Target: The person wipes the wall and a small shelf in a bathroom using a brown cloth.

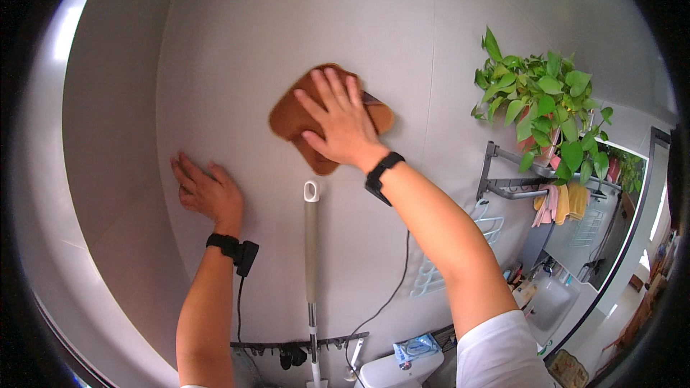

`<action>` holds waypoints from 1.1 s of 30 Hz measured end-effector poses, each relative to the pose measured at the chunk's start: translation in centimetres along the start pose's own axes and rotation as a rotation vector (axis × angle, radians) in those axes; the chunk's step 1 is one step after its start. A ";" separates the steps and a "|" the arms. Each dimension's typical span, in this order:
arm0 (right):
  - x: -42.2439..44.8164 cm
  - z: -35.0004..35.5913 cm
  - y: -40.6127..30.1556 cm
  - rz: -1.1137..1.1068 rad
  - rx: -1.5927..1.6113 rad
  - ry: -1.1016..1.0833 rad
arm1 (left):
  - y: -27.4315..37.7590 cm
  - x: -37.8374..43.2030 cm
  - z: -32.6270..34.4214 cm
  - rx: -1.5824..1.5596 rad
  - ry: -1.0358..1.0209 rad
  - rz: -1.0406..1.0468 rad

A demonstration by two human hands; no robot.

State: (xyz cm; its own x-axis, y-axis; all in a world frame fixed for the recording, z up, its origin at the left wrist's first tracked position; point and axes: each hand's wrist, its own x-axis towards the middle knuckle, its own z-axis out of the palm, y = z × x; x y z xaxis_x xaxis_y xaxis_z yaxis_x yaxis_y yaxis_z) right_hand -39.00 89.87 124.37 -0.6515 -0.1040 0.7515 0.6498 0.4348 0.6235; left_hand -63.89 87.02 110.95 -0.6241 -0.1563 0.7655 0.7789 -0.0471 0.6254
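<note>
My right hand (345,124) lies with its fingers spread over a brown cloth (288,113), pressing it against the pale wall (377,21). The cloth is folded or bunched, and its corners stick out around the hand. Lower and to the left, my left hand (210,194) rests on the wall near the corner with the side wall, holding nothing. Between my forearms stands a pole (311,248) with a beige grip and a white looped end, a little below the cloth. Each wrist carries a black strap with a cable.
A potted leafy plant (544,91) sits on a metal wall rack (509,188) with pink and yellow cloths (563,202). Pale blue hangers (431,275) hang below it. A dark hook rail (334,340), white toilet cistern (377,372) with a blue packet (416,347), washbasin (552,302) and mirror lie lower.
</note>
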 end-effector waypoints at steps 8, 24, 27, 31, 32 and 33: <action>-3.4 -2.3 14.1 0.981 -0.245 0.150 | -1.2 1.4 -0.1 -0.009 0.082 0.120; 8.0 -0.5 2.6 -0.057 -0.108 0.081 | -1.7 1.4 -0.6 -0.059 0.039 0.058; 5.5 -1.1 7.9 0.103 -0.148 0.143 | -0.9 0.8 -0.6 -0.108 -0.032 0.045; 5.1 -1.5 17.7 0.613 -0.374 0.239 | -0.4 0.2 -0.8 -0.117 -0.034 0.045; 7.1 -2.0 17.1 0.796 -0.305 0.180 | -0.8 0.5 -1.0 -0.107 -0.036 0.049; 8.8 -2.2 17.3 0.921 -0.247 0.165 | -0.9 0.7 -1.1 -0.110 -0.042 0.051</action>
State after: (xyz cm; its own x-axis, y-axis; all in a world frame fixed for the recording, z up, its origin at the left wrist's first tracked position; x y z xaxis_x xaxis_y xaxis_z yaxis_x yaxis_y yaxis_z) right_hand -32.64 94.49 142.19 0.2057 0.0507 0.9773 0.9545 0.2101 -0.2118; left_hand -64.94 85.89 110.73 -0.5835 -0.1200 0.8032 0.8105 -0.1482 0.5666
